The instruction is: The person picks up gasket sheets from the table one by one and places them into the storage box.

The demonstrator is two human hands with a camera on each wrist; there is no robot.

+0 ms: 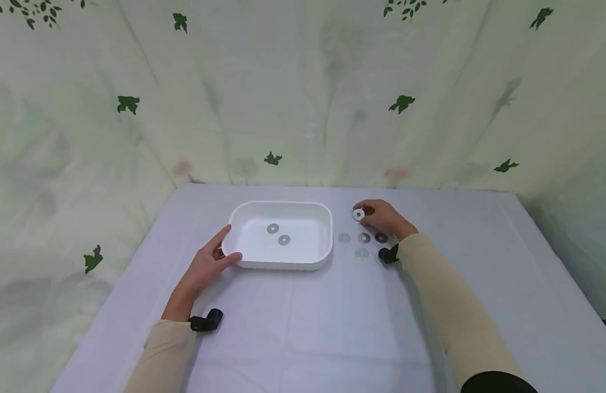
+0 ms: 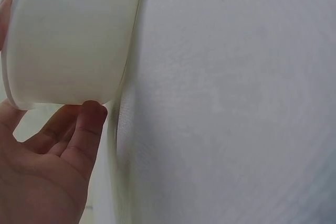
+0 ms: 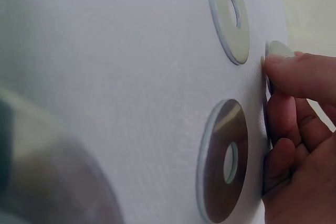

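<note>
A pale curtain (image 1: pixel 303 71) stands beyond the far edge of the whitish tablecloth (image 1: pixel 283 344) and along both sides. It is printed with faint grey-green plants (image 1: pixel 510 94), blurred pinkish blossoms (image 1: pixel 397 174), dark green bird-like silhouettes (image 1: pixel 402 103) and, at the top, leafy sprigs (image 1: pixel 49 18). Soft creases cross the tablecloth.

The left hand (image 1: pixel 209 263) and right hand (image 1: pixel 381 214) are bare. Long, plain beige sleeves cover the arms: the left sleeve (image 1: pixel 161 355), toward the surface's (image 1: pixel 293 338) left edge, creases near its cuff; the right sleeve (image 1: pixel 450 305) looks smoother. Each wrist carries a small black device (image 1: pixel 208 320) with a rounded end.
</note>
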